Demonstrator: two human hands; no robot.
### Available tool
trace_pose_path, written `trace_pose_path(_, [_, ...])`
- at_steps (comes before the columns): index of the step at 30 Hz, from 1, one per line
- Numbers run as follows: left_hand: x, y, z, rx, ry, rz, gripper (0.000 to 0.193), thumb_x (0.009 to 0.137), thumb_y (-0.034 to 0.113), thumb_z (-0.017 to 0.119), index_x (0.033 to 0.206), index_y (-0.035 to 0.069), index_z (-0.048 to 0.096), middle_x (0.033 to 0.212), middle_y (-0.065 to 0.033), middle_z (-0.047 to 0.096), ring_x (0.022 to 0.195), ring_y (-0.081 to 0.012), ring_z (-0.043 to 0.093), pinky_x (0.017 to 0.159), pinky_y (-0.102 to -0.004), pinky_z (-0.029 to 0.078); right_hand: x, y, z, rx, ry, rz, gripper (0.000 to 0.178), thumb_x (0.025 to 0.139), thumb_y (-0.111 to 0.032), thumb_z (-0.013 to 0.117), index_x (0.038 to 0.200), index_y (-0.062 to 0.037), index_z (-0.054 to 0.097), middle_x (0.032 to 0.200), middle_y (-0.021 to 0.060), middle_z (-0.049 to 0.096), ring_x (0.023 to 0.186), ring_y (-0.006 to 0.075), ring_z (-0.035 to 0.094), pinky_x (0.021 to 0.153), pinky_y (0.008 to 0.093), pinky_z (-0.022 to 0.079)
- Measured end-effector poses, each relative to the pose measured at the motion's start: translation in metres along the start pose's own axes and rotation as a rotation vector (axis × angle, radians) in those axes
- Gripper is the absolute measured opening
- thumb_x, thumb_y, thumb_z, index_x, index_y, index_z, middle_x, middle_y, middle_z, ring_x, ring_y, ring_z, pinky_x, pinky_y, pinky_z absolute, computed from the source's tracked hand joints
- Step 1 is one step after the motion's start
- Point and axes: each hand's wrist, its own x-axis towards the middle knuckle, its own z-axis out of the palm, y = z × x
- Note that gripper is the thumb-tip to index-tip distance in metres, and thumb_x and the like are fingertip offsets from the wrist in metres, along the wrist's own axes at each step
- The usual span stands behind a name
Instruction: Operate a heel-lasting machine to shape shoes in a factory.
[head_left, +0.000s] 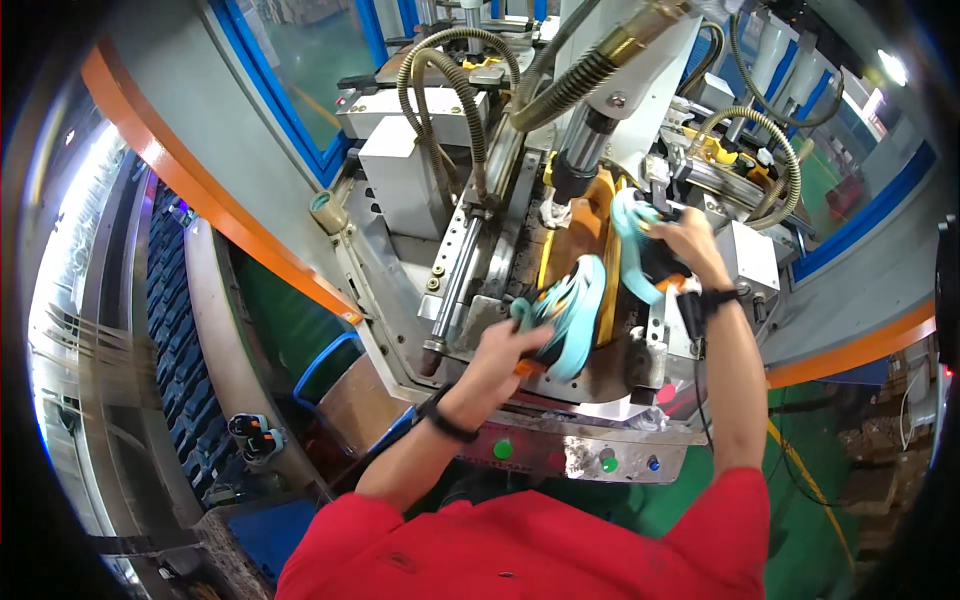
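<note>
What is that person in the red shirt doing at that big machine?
A person in a red shirt stands at a big grey machine with hoses. The left hand holds a light blue shoe with orange trim, sole turned outward. The right hand grips a second light blue shoe higher up, under the machine's press. Coloured buttons sit on the panel below.

Both arms reach forward, left hand (pixel 508 345) and right hand (pixel 690 243) fingers curled closed.
</note>
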Motion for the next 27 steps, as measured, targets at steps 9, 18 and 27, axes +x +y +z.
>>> trace_pose_path(9, [-0.210,0.010,-0.098,-0.003,0.440,0.443,0.046,0.086,0.002,0.064,0.128,-0.007,0.048,0.116,-0.0119,0.062,0.103,-0.0195,0.063,0.090,-0.0320,0.051,0.055,-0.005,0.208,-0.254,0.249,-0.115,0.046,0.074,-0.015,0.067,0.111,0.0042,0.048,0.088,0.0236,0.068,0.087,0.0406,0.068,0.079,0.0470,0.055])
trace_pose_path(18, [-0.278,-0.066,-0.130,-0.288,0.909,0.531,0.026,0.088,0.010,0.065,0.113,0.002,0.059,0.099,-0.0066,0.067,0.087,-0.0208,0.066,0.071,-0.0376,0.054,-0.138,-0.045,0.165,0.239,0.266,-0.736,0.033,0.077,-0.006,0.064,0.108,-0.0033,0.054,0.090,0.0177,0.062,0.085,0.0391,0.061,0.070,0.0462,0.050])
trace_pose_path(27, [-0.265,-0.083,-0.109,-0.316,0.835,0.448,0.029,0.091,0.015,0.062,0.118,0.004,0.058,0.109,-0.0105,0.067,0.101,-0.0275,0.065,0.088,-0.0468,0.052,-0.295,0.065,0.335,0.181,-0.209,-0.742,0.026,0.081,-0.011,0.063,0.106,-0.0063,0.059,0.102,0.0120,0.055,0.088,0.0323,0.059,0.074,0.0396,0.053])
